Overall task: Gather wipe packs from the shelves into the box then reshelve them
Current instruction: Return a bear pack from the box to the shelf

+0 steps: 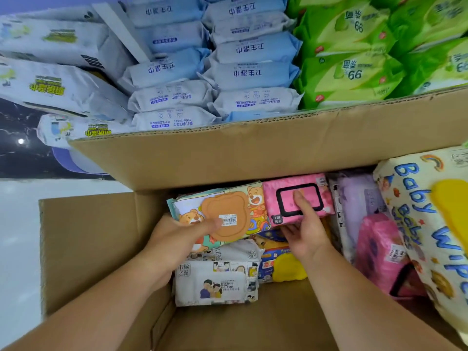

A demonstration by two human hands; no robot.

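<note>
Both packs sat inside the cardboard box [101, 249], up against its far wall. The left hand [177, 239] gripped the cartoon-bear pack [238, 206], thumb on its orange bear-shaped lid (white price sticker there, too blurry to read). The right hand [306, 234] pinched the pink pack [272, 198], thumb on the black-rimmed flap, fingers seemingly underneath. The big cream pack [415, 198] said "Baby Wipes", the comic-strip pack [217, 285] showed "WIPES". Behind the box, the green packs [354, 69] read 99 upside down.
</note>
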